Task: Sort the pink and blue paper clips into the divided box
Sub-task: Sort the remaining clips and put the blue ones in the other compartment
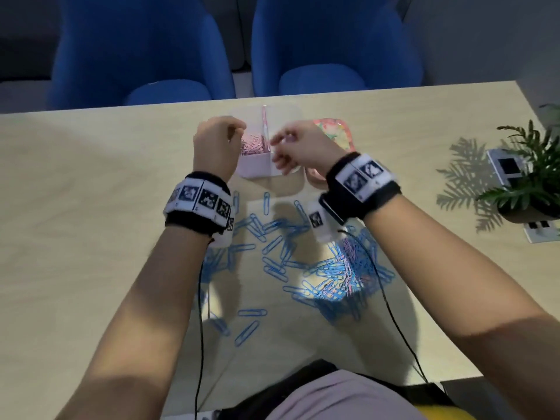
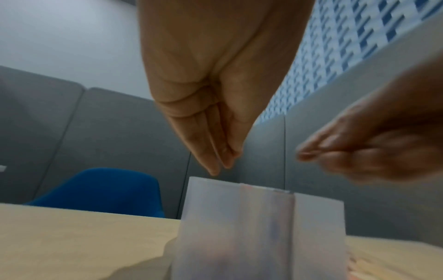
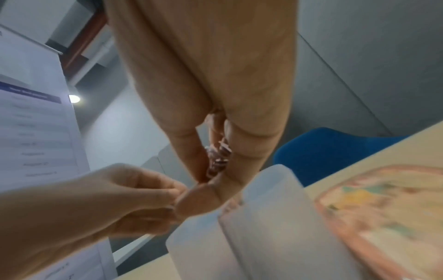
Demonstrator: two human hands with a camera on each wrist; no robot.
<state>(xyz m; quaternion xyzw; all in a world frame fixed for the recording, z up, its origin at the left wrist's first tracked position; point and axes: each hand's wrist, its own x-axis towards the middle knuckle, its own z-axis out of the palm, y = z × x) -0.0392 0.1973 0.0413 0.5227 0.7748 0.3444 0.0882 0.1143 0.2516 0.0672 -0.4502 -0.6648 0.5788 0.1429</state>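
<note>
The translucent divided box (image 1: 260,170) stands at the table's far middle, with pink clips (image 1: 253,146) in its left compartment. My left hand (image 1: 216,140) hovers over that compartment. Its fingertips (image 2: 224,164) are drawn together just above the box rim (image 2: 239,191), and no clip shows between them. My right hand (image 1: 291,147) is beside it over the box and pinches a bunch of pink paper clips (image 3: 219,159) between thumb and fingers. Many blue clips (image 1: 288,253) lie scattered nearer me, and a few pink ones (image 1: 348,259) are mixed into the right heap.
A pink floral lid (image 1: 336,131) lies right of the box. A potted plant (image 1: 533,180) and small cards stand at the table's right edge. Two blue chairs (image 1: 139,50) are beyond the far edge. Black cables hang from both wrists.
</note>
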